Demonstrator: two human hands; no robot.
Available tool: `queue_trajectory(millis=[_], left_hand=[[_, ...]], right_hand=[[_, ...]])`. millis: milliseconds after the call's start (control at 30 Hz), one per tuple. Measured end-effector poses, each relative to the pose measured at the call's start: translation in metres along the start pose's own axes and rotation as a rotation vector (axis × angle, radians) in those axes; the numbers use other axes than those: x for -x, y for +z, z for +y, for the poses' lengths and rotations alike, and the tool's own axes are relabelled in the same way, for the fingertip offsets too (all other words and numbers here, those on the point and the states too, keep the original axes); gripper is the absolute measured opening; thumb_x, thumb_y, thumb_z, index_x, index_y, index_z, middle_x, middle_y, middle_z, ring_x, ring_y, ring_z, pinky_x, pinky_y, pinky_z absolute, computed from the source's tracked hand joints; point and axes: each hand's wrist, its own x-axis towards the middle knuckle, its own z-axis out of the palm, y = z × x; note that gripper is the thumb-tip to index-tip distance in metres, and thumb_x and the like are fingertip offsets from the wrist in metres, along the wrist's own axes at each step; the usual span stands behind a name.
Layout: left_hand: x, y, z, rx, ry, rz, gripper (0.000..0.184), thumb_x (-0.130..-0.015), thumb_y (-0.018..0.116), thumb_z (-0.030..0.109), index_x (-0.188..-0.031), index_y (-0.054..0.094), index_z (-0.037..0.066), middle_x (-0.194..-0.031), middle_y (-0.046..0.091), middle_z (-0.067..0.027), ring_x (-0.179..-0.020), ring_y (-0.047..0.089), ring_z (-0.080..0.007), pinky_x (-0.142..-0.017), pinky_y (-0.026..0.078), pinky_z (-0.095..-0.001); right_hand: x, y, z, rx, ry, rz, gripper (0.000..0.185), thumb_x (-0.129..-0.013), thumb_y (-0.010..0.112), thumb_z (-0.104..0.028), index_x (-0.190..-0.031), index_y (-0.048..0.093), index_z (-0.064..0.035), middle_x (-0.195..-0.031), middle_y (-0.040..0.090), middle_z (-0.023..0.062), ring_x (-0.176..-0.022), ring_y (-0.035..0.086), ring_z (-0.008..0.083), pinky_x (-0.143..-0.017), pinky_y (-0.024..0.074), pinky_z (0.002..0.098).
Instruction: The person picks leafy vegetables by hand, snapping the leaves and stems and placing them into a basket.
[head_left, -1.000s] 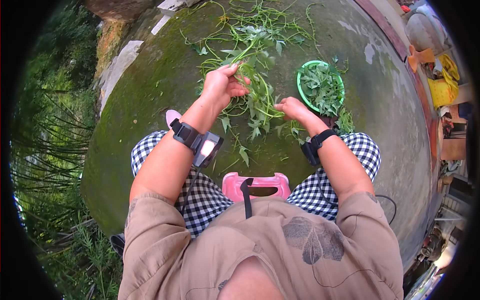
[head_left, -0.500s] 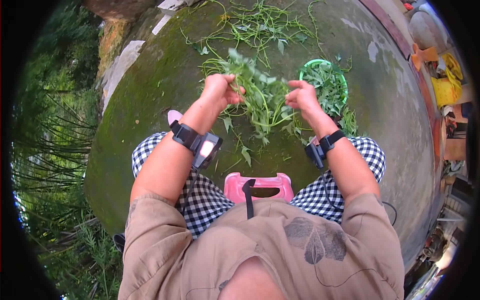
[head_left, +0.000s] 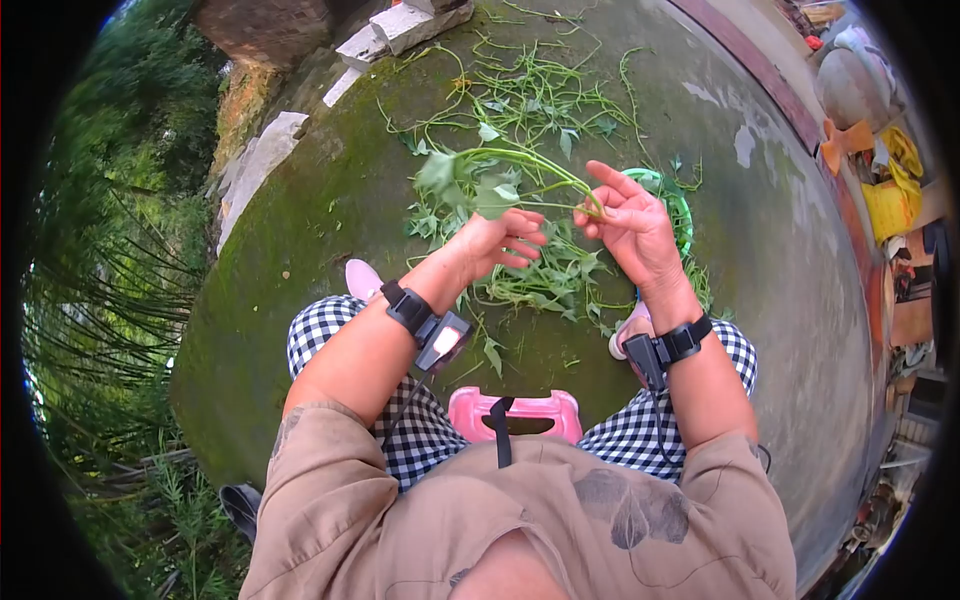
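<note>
My right hand (head_left: 635, 222) pinches the cut ends of a few green leafy stems (head_left: 530, 165), whose leaves reach left over my other hand. My left hand (head_left: 497, 240) is beneath those leaves with its fingers apart, holding nothing. Below both hands a pile of leafy vines (head_left: 555, 275) lies on the mossy ground. The green-rimmed basket (head_left: 682, 215) is behind my right hand, which hides most of it.
Loose bare stems (head_left: 545, 85) are spread on the concrete farther ahead. Between my knees is a pink plastic stool (head_left: 540, 408). Stone blocks (head_left: 410, 28) stand at the upper left, and a yellow bag (head_left: 893, 205) lies at the right.
The stems came up from the pile and now hang from my right hand, which moved toward me. My left hand let go of the vines and moved right and down. The view shifted slightly.
</note>
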Motion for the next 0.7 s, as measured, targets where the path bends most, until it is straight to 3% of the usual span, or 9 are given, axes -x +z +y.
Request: queue_trajectory(millis=[100,233,267,367,500,533,633,700], left_hand=[[0.002,0.011,0.016,0.367,0.234,-0.217,0.055,-0.083,0.060,0.019,-0.134,0.047,0.003,-0.112,0.063,-0.0166,-0.094,0.064,-0.0271,-0.080,0.052,-0.0368],[0.009,0.013,0.052,0.373,0.310,-0.128,0.055,-0.083,0.058,0.015,-0.135,0.045,0.001,-0.110,0.065,-0.0169,-0.091,0.066,-0.0282,-0.079,0.052,-0.0356],[0.008,0.015,0.053,0.244,0.369,-0.048,0.052,-0.084,0.059,0.015,-0.132,0.048,0.000,-0.105,0.067,-0.0128,-0.084,0.066,-0.0227,-0.074,0.052,-0.0310],[0.009,0.025,0.052,-0.146,0.462,0.164,0.046,-0.086,0.060,0.017,-0.129,0.052,0.001,-0.101,0.067,-0.0084,-0.077,0.065,-0.0166,-0.068,0.051,-0.0267],[-0.008,0.028,0.030,-0.387,0.780,0.314,0.035,-0.086,0.061,0.014,-0.119,0.061,0.004,-0.090,0.067,-0.0067,-0.070,0.063,-0.0132,-0.062,0.050,-0.0283],[-0.007,0.030,0.029,-0.597,0.852,0.472,0.028,-0.078,0.060,0.007,-0.105,0.062,0.001,-0.086,0.066,-0.0186,-0.070,0.064,-0.0298,-0.061,0.049,-0.0387],[-0.004,0.034,0.025,-0.899,0.906,0.593,0.029,-0.076,0.059,0.008,-0.104,0.062,0.000,-0.093,0.063,-0.0226,-0.081,0.062,-0.0382,-0.070,0.049,-0.0439],[-0.003,0.036,0.022,-0.930,0.928,0.601,0.026,-0.078,0.059,0.011,-0.102,0.060,0.000,-0.097,0.063,-0.0207,-0.087,0.061,-0.0400,-0.075,0.049,-0.0467]], right_hand=[[-0.004,-0.001,0.004,0.079,0.118,0.028,0.049,-0.081,0.059,0.004,-0.129,0.047,0.0074,-0.087,0.065,0.0098,-0.077,0.066,0.0227,-0.065,0.0539,0.0293],[-0.010,-0.004,0.028,0.410,0.310,0.262,0.032,-0.082,0.060,0.000,-0.114,0.059,0.0022,-0.083,0.064,0.0068,-0.067,0.065,0.0164,-0.058,0.0517,0.0245],[-0.012,-0.005,0.033,0.457,0.297,0.239,0.027,-0.083,0.062,-0.004,-0.110,0.060,-0.0006,-0.082,0.064,0.0041,-0.066,0.064,0.0131,-0.059,0.0506,0.0234],[-0.018,0.009,0.041,0.472,0.205,0.207,0.026,-0.085,0.064,-0.010,-0.109,0.060,-0.0032,-0.082,0.064,0.0014,-0.065,0.063,0.0110,-0.059,0.0497,0.0231],[-0.023,0.009,0.061,0.455,0.262,0.281,0.015,-0.088,0.064,-0.016,-0.101,0.064,-0.0077,-0.077,0.064,-0.0003,-0.066,0.062,0.0095,-0.059,0.0487,0.0227],[-0.024,0.015,0.067,0.419,0.293,0.293,0.011,-0.090,0.061,-0.016,-0.098,0.065,-0.0083,-0.075,0.063,-0.0003,-0.065,0.062,0.0104,-0.059,0.0489,0.0232],[-0.026,0.017,0.084,0.449,0.351,0.206,0.012,-0.091,0.057,-0.015,-0.098,0.064,-0.0077,-0.078,0.064,0.0018,-0.066,0.062,0.0117,-0.060,0.0499,0.0246],[-0.026,0.018,0.092,0.478,0.377,0.198,0.015,-0.092,0.053,-0.013,-0.098,0.063,-0.0045,-0.084,0.066,0.0048,-0.067,0.063,0.0140,-0.060,0.0504,0.0259]])
